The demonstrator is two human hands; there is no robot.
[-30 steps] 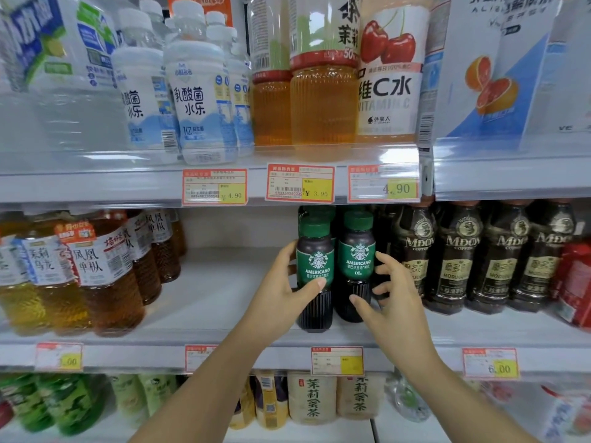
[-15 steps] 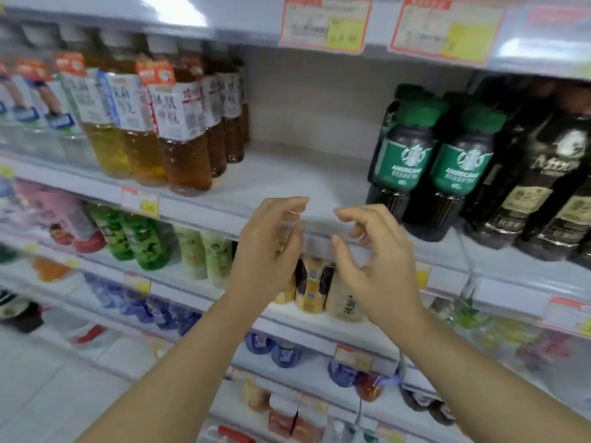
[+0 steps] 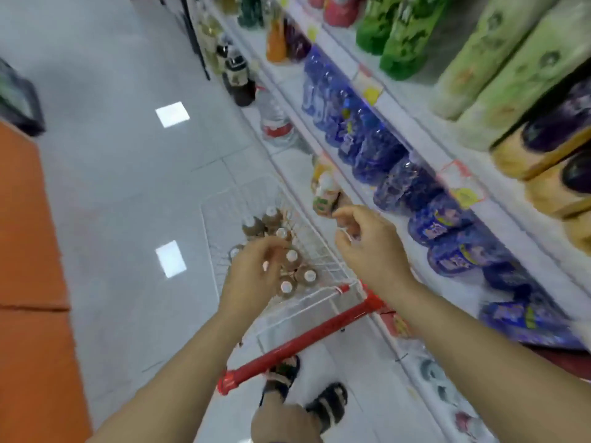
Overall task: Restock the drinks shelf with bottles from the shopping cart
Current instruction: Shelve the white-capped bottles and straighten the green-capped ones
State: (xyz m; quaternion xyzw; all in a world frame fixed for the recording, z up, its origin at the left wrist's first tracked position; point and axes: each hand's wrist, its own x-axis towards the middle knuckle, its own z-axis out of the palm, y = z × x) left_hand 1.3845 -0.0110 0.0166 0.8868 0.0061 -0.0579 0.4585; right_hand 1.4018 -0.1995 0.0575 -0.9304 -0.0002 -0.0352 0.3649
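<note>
A blurred view looks down from the person's head at a white wire shopping cart (image 3: 319, 251) with a red handle bar (image 3: 300, 343), standing on a pale tiled floor (image 3: 128, 155) just beside the drinks shelf (image 3: 415, 129). The shelf runs from the 12 o'clock edge down to 4 o'clock and carries rows of blue-labelled bottles (image 3: 377, 148) and green ones (image 3: 399, 33).

In the cart's basket, near the centre of the view, stands a cluster of brown bottles with white caps (image 3: 295, 270).

The left hand (image 3: 252, 276) hovers directly over this cluster, fingers loosely curled and half open; it appears to grip nothing, though blur makes contact with a cap hard to rule out. The right hand (image 3: 367, 247) hangs at about 2 o'clock from the bottles, above the cart's shelf-side rim, fingers curled and part open, holding nothing.

The step in hand looks like fetching the next bottles from the cart. The next move likely calls for each hand to drop onto a bottle, close round its neck or body, and lift it straight up clear of its neighbours and the wire rim before turning toward the shelf.
</note>
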